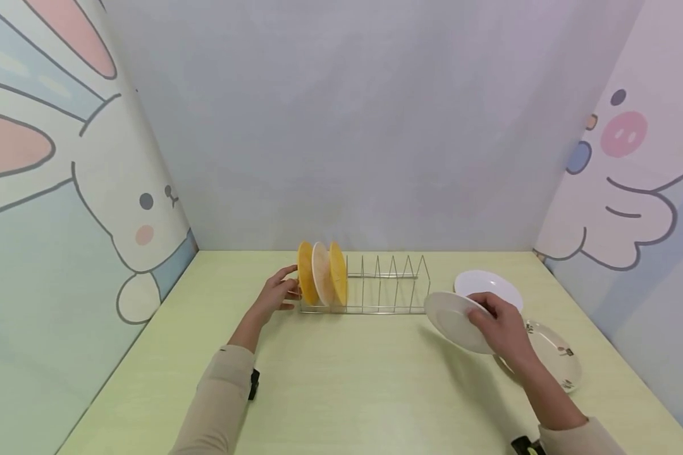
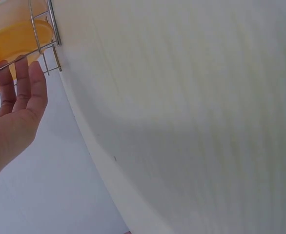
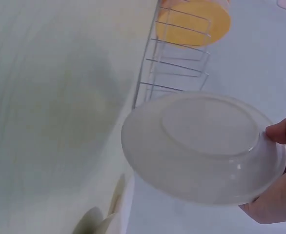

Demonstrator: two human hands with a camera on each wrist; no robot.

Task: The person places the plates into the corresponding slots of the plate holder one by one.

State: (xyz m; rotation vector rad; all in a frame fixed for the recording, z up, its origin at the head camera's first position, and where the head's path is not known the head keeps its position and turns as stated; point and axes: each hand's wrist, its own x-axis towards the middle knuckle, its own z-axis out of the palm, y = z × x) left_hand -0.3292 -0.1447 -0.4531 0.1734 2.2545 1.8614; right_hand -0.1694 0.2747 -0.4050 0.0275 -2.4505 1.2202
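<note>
My right hand (image 1: 498, 325) pinches a white plate (image 1: 455, 322) by its rim, thumb on the upper face, and holds it tilted above the table. In the right wrist view the plate's (image 3: 206, 141) underside with its foot ring faces the camera. At the left end of a wire dish rack (image 1: 387, 309), my left hand (image 1: 273, 294) reaches with spread fingers. Its fingertips (image 2: 22, 66) touch or nearly touch the end wires in the left wrist view. Upright in the rack's left slots stand a yellow plate (image 1: 305, 272), a white plate (image 1: 320, 275) and another yellow plate (image 1: 338, 275).
Right of the rack lies a white plate (image 1: 489, 284) on the pale green table (image 1: 347, 392). Nearer me is a cream plate (image 1: 552, 354) with small dark prints, partly behind my right arm. A grey wall (image 1: 364, 126) and cartoon-printed side panels enclose the table.
</note>
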